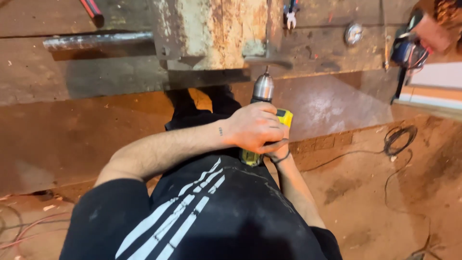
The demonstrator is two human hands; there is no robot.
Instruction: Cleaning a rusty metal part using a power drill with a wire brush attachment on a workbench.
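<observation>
Gripping yellow drill (269,123), left hand (254,127) fingers clamped, right hand (279,153) hidden, rusty metal block (214,31) ahead

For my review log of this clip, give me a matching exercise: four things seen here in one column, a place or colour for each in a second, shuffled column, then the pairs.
Things:
1. yellow and black cordless power drill
2. grey round steel bar
3. coiled black cable
4. small round silver disc

Places:
A. on the reddish floor at right
B. gripped under the left hand, bit toward the rusty metal block
C. top right, on the worn surface
D. lying flat at upper left

Pairs: 1-B, 2-D, 3-A, 4-C
</observation>
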